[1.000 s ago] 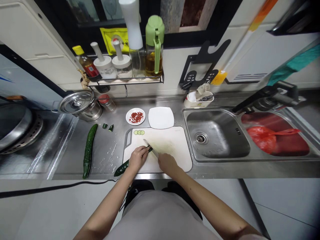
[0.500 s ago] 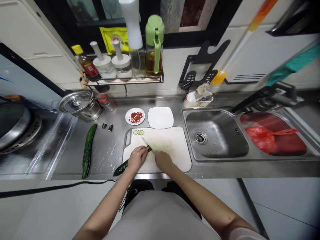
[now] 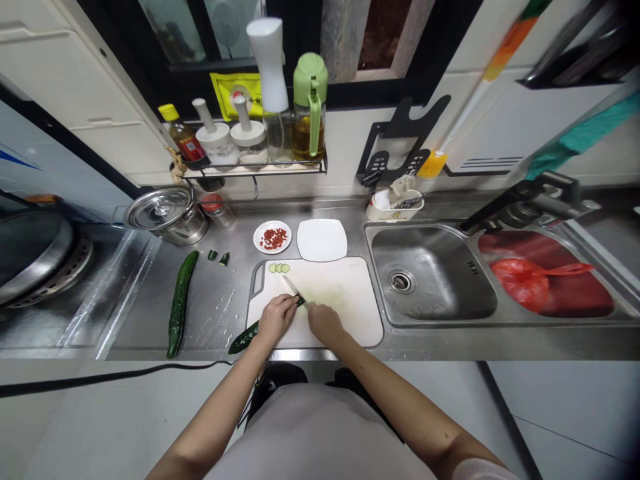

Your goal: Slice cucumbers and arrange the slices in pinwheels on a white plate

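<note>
Cucumber [image 3: 244, 337], part cut, lies under the left hand [image 3: 277, 317], long axis about 8 to 2 o'clock (12 = away from the person). Its 8 o'clock end runs past the edge of the cutting board [image 3: 363, 313]; its 2 o'clock end shows beyond the left fingertips. Left hand nearer: curled over the cucumber, gripping it from above. Right hand [image 3: 326, 324]: fist closed on a knife [image 3: 291, 285], handle hidden in the palm. Blade points to about 10–11 o'clock, crossing the cucumber close to that 2 o'clock end; cannot tell whether the edge is in the flesh. From the right hand, the crossing lies at 10–11 o'clock.

From the left hand: cucumber slices [image 3: 279, 268] in an overlapping row on the board, 12 o'clock; second cucumber [image 3: 182, 305] at 9, axis near 12–6; two cucumber offcuts [image 3: 225, 259] at 10–11.

Containers, from the left hand: round plate [image 3: 258, 241] at 12, bearing small red pieces, kind uncertain; square white plate [image 3: 321, 240] at 1; steel pot [image 3: 183, 230] at 10–11, lid on, contents hidden; green-lidded oil pitcher [image 3: 309, 100], amber liquid, on the shelf toward 12. Red plastic bag [image 3: 520, 285] in the far sink basin, 2–3 from the right hand, contents not visible.
</note>
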Demonstrator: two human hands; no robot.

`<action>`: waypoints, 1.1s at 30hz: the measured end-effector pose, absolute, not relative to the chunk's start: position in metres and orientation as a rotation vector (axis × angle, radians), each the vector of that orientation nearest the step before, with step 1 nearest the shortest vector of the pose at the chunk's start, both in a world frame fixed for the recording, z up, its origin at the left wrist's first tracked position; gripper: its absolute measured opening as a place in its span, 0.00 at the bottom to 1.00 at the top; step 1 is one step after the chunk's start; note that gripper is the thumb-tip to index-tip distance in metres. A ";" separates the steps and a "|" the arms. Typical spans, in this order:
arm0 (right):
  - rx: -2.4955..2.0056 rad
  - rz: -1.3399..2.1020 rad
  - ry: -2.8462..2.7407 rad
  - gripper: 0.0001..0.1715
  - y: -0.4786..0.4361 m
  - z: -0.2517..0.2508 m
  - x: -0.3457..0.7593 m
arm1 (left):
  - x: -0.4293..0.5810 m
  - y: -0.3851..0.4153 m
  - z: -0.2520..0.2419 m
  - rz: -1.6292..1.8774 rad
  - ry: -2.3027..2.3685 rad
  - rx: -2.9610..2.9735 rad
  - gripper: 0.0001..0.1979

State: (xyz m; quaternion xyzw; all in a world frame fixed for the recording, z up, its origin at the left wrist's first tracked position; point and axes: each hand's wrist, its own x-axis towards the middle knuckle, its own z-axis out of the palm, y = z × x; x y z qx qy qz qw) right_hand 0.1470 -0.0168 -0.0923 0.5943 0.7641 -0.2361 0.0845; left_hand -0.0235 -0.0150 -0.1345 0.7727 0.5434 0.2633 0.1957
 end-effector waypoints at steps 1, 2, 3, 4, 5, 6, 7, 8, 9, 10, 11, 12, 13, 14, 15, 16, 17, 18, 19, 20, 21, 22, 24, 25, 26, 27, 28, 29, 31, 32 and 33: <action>1.778 -0.698 2.275 0.16 -0.017 -0.091 0.148 | -0.024 -0.015 -0.134 0.735 1.523 2.171 0.13; 1.781 -0.694 2.270 0.16 -0.017 -0.090 0.150 | -0.023 -0.015 -0.133 0.731 1.527 2.178 0.13; 1.782 -0.692 2.264 0.16 -0.017 -0.088 0.152 | -0.023 -0.015 -0.132 0.723 1.534 2.186 0.13; 1.787 -0.688 2.254 0.15 -0.016 -0.085 0.154 | -0.023 -0.015 -0.131 0.708 1.542 2.194 0.13; 1.792 -0.679 2.244 0.15 -0.016 -0.083 0.156 | -0.023 -0.016 -0.130 0.691 1.553 2.201 0.14; 1.799 -0.662 2.234 0.15 -0.016 -0.080 0.158 | -0.022 -0.016 -0.129 0.672 1.565 2.206 0.14; 1.806 -0.636 2.226 0.15 -0.017 -0.078 0.161 | -0.022 -0.017 -0.128 0.653 1.577 2.207 0.14; 1.814 -0.602 2.218 0.15 -0.017 -0.076 0.163 | -0.022 -0.017 -0.127 0.635 1.586 2.207 0.14; 1.822 -0.561 2.209 0.15 -0.017 -0.073 0.166 | -0.022 -0.018 -0.126 0.621 1.594 2.205 0.14; 1.828 -0.520 2.203 0.15 -0.018 -0.071 0.170 | -0.022 -0.018 -0.125 0.609 1.602 2.202 0.14; 1.832 -0.479 2.201 0.16 -0.018 -0.070 0.173 | -0.022 -0.019 -0.125 0.600 1.609 2.198 0.14; 1.836 -0.438 2.202 0.16 -0.018 -0.068 0.177 | -0.022 -0.019 -0.124 0.594 1.616 2.195 0.14; 1.842 -0.397 2.207 0.15 -0.018 -0.067 0.181 | -0.023 -0.020 -0.123 0.591 1.625 2.190 0.14; 1.853 -0.353 2.215 0.15 -0.018 -0.066 0.185 | -0.024 -0.020 -0.122 0.591 1.637 2.182 0.14; 1.868 -0.309 2.228 0.15 -0.018 -0.066 0.190 | -0.025 -0.020 -0.122 0.593 1.647 2.173 0.14; 1.888 -0.268 2.243 0.16 -0.018 -0.065 0.194 | -0.026 -0.020 -0.121 0.594 1.658 2.161 0.14; 1.914 -0.230 2.260 0.16 -0.019 -0.065 0.198 | -0.027 -0.020 -0.120 0.597 1.669 2.147 0.14; 1.941 -0.198 2.278 0.17 -0.019 -0.066 0.201 | -0.028 -0.020 -0.119 0.600 1.681 2.132 0.14; 1.969 -0.172 2.297 0.18 -0.020 -0.066 0.204 | -0.030 -0.020 -0.118 0.608 1.694 2.113 0.14; 1.997 -0.150 2.314 0.18 -0.020 -0.067 0.206 | -0.031 -0.020 -0.118 0.622 1.707 2.091 0.15; 2.022 -0.133 2.330 0.19 -0.021 -0.067 0.208 | -0.034 -0.019 -0.118 0.644 1.718 2.066 0.15; 2.040 -0.118 2.345 0.20 -0.022 -0.067 0.209 | -0.036 -0.019 -0.118 0.676 1.726 2.036 0.15; 2.057 -0.094 2.377 0.20 -0.023 -0.067 0.210 | -0.042 -0.018 -0.119 0.768 1.748 1.953 0.16; 2.058 -0.081 2.394 0.21 -0.023 -0.067 0.210 | -0.044 -0.017 -0.119 0.828 1.769 1.891 0.16; 2.054 -0.069 2.411 0.21 -0.024 -0.066 0.211 | -0.047 -0.015 -0.119 0.896 1.797 1.811 0.17; 2.048 -0.057 2.427 0.22 -0.024 -0.065 0.211 | -0.049 -0.012 -0.118 0.970 1.829 1.712 0.17; 2.039 -0.045 2.444 0.22 -0.024 -0.064 0.212 | -0.050 -0.009 -0.116 1.042 1.855 1.606 0.18; 2.027 -0.033 2.462 0.23 -0.025 -0.064 0.212 | -0.050 -0.005 -0.112 1.104 1.865 1.512 0.18; 2.001 -0.007 2.496 0.26 -0.026 -0.063 0.214 | -0.047 0.002 -0.103 1.170 1.835 1.417 0.19; 1.991 0.008 2.510 0.26 -0.026 -0.063 0.214 | -0.044 0.005 -0.097 1.167 1.797 1.431 0.19; 1.985 0.022 2.521 0.27 -0.027 -0.063 0.214 | -0.039 0.008 -0.092 1.137 1.751 1.483 0.18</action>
